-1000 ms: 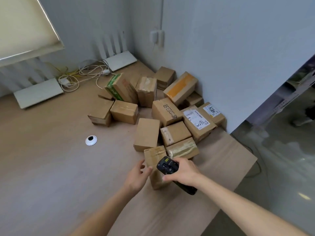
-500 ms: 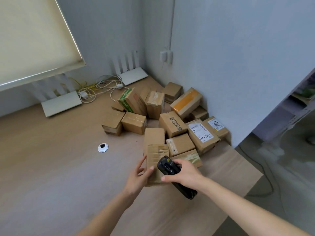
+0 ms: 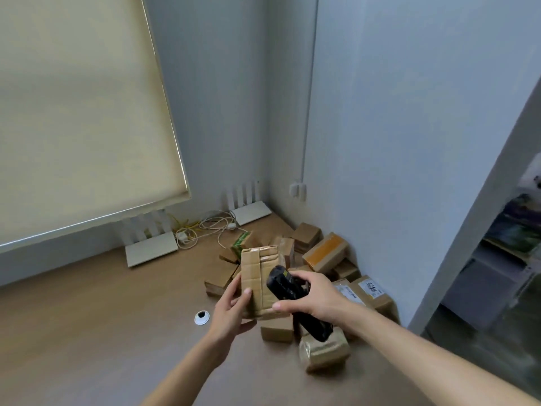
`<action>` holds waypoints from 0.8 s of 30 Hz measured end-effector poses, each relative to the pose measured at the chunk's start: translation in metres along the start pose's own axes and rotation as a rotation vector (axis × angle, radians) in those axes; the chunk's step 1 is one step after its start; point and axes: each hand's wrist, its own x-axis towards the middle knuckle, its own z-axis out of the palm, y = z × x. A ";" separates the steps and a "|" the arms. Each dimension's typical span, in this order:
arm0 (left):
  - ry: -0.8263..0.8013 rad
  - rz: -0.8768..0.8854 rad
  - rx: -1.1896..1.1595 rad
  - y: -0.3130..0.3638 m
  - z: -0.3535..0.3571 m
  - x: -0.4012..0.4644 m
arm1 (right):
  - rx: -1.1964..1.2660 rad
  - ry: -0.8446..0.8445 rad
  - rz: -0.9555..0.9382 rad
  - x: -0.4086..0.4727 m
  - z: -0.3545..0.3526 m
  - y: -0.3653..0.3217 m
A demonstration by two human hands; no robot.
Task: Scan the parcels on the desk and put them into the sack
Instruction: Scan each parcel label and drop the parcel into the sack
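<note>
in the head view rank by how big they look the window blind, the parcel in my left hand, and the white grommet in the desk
1. window blind
2. parcel, though nearness to the camera enlarges it
3. white grommet

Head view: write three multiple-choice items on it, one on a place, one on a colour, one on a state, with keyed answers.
1. The parcel pile lies
A. in the desk's wall corner
B. on the floor
C. on a chair

2. The scanner is
A. white
B. black
C. orange

3. The left hand
A. lies flat on the desk
B. holds a lifted parcel
C. holds a cable

Answers:
1 A, the boxes crowd against the wall.
2 B, the body in the right hand is dark.
3 B, fingers grip the taped parcel above the desk.
</note>
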 end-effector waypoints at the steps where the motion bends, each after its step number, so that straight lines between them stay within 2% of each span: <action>1: 0.015 0.012 -0.024 0.007 -0.002 -0.004 | -0.008 0.014 -0.012 -0.001 -0.003 -0.009; 9: 0.085 0.075 -0.192 0.055 -0.011 -0.028 | -0.014 0.047 -0.080 -0.010 -0.010 -0.053; 14: 0.113 0.105 -0.196 0.066 -0.018 -0.037 | -0.041 0.093 -0.068 -0.008 -0.007 -0.060; 21: 0.248 0.186 0.000 0.064 -0.030 -0.044 | -0.047 0.082 -0.095 -0.010 -0.005 -0.062; 24: 0.200 0.165 0.023 0.064 -0.031 -0.050 | -0.058 0.091 -0.095 -0.013 -0.003 -0.061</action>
